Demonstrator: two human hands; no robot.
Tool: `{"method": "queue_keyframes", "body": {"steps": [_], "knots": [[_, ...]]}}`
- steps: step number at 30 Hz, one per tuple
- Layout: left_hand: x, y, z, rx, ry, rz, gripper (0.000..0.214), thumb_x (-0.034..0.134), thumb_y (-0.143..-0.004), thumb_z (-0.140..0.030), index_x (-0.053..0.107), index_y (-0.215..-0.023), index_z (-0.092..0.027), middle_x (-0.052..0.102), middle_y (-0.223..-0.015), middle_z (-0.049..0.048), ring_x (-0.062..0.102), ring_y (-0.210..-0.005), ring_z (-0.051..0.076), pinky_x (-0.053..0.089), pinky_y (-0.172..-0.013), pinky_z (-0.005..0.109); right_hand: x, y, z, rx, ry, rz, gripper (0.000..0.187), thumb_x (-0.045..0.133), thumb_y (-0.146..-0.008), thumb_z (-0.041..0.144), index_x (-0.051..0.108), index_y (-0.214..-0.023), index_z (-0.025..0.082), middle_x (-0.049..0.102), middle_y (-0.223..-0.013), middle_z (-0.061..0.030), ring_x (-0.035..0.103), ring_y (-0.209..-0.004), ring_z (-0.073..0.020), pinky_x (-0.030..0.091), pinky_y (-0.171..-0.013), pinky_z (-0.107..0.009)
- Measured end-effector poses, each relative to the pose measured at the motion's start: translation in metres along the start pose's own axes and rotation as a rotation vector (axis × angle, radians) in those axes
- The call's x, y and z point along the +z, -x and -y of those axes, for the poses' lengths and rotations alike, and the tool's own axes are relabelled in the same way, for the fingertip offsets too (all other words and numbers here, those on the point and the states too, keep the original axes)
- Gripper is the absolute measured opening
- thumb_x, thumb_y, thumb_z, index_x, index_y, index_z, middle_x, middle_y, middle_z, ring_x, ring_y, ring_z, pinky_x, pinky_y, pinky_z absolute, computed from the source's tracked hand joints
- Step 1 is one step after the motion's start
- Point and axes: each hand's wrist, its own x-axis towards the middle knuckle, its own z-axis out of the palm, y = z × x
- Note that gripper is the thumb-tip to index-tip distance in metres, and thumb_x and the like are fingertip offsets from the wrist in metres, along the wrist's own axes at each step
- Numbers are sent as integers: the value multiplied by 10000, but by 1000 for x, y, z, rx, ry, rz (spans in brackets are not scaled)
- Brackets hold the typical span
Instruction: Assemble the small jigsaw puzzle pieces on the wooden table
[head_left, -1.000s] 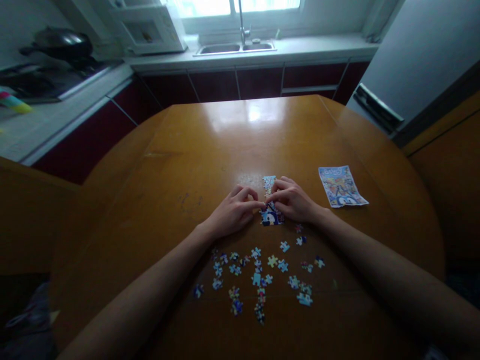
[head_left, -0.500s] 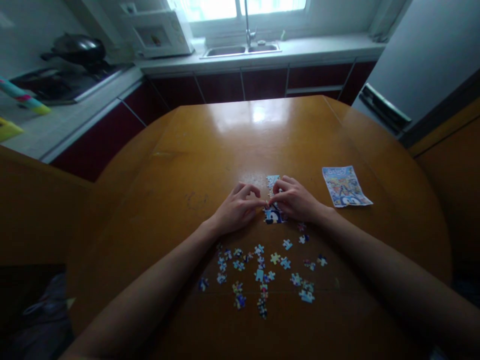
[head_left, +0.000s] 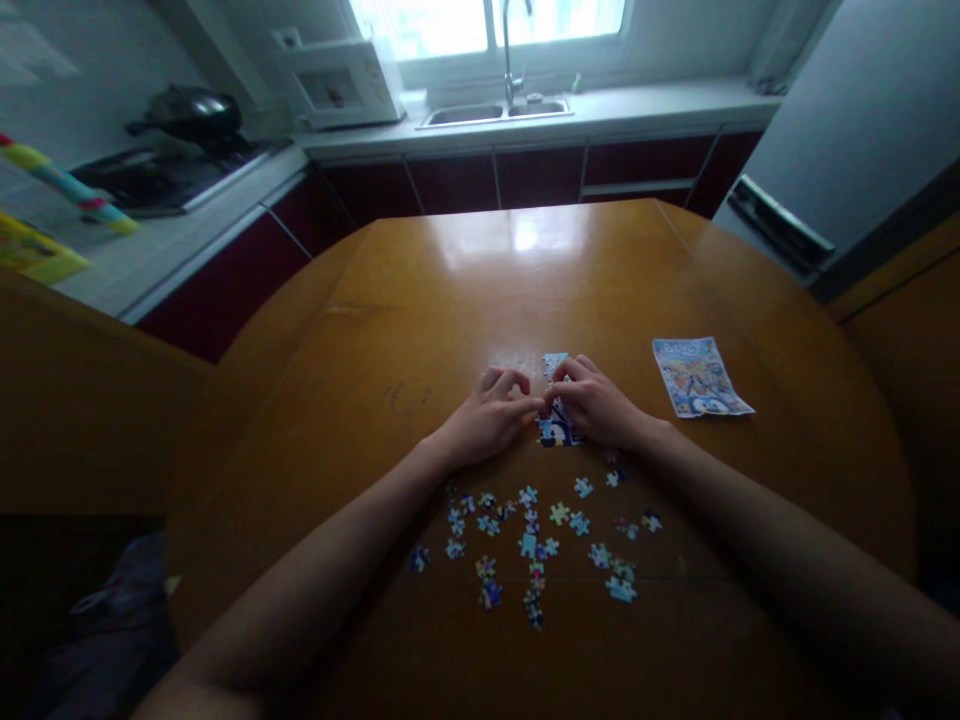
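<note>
My left hand [head_left: 495,412] and my right hand [head_left: 592,402] meet over a partly joined jigsaw puzzle [head_left: 556,433] in the middle of the table. Its lower part shows a dark blue and white cartoon figure, while my right hand covers much of its right side. The fingers of both hands are curled, their tips pinched close together at the puzzle's left edge on a small puzzle piece, which they mostly hide. Closer to me lie several loose puzzle pieces [head_left: 529,545], spread between my forearms. One yellowish loose piece [head_left: 559,513] stands out among them.
A creased picture sheet [head_left: 699,378] lies to the right on the wooden table [head_left: 450,300]. Beyond the table's far edge runs a counter with a sink [head_left: 465,115], a white microwave [head_left: 341,85] and a dark pan [head_left: 191,112] on the stove. A fridge [head_left: 862,120] stands at the right.
The whole view has shifted slightly, so the table and counter appear a little further right. Both hands stay at the puzzle's left edge, with only small finger movement.
</note>
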Motion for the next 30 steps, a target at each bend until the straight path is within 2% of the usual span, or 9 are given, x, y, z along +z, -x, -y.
{"method": "queue_keyframes", "body": {"steps": [4,7,11,14,17,20,25,28,30], "knots": [[0,0,-2,-3,-12,23,281,502,-961,-158,661,-1170,-259,496,-1174,88,411,-1102,260,435,-1016,445,4,-1,1,19,-85,-73,248,530,-855,44,713,-838,211,549,-1002,-73,484,-990,-229,433,-870,-386],[-1,1,-3,-12,39,12,261,493,-958,-163,640,-1155,-249,494,-1159,85,417,-1102,257,425,-1020,440,4,-2,1,67,-190,-262,244,496,-851,39,681,-826,197,521,-1006,-68,517,-995,-216,442,-883,-388],[-1,1,-2,-93,156,-132,221,445,-944,-150,596,-1092,-217,508,-1117,80,440,-1098,246,416,-1008,434,2,-2,-7,169,-207,-449,187,509,-854,83,652,-838,203,513,-986,-64,538,-966,-218,452,-879,-405],[1,1,2,-167,193,-246,189,395,-970,-183,571,-1037,-208,528,-1072,72,459,-1080,237,403,-1000,428,-4,-2,-11,186,-188,-479,140,554,-852,121,662,-863,208,521,-989,-68,546,-978,-227,457,-883,-411],[3,0,6,-209,189,-312,204,373,-983,-197,568,-1040,-205,541,-1047,65,465,-1064,229,395,-986,414,-17,-2,10,187,-172,-472,118,590,-856,149,683,-900,208,532,-992,-71,552,-989,-229,459,-892,-409],[4,0,7,-214,191,-318,221,372,-1001,-226,584,-1058,-200,544,-1051,64,465,-1057,225,392,-980,403,-33,4,63,235,-223,-368,136,614,-863,168,683,-975,205,558,-950,-57,565,-919,-206,474,-830,-368],[4,1,7,-188,210,-302,309,330,-1046,-299,618,-1091,-198,547,-1056,67,469,-1050,224,376,-999,408,-25,47,156,205,-168,72,66,594,-889,181,658,-894,193,630,-921,-55,586,-806,-177,469,-714,-308],[4,1,7,-179,218,-296,377,310,-1060,-388,638,-1101,-206,541,-1041,70,468,-1048,229,368,-1006,419,1,82,177,223,-31,256,106,578,-843,100,638,-824,185,648,-861,-51,582,-715,-168,435,-620,-292],[4,0,6,-180,227,-297,436,285,-1063,-451,647,-1101,-210,535,-1038,71,464,-1055,232,365,-1011,422,17,99,179,223,32,293,170,549,-821,42,636,-808,187,657,-841,-45,579,-685,-164,418,-586,-285]]}}
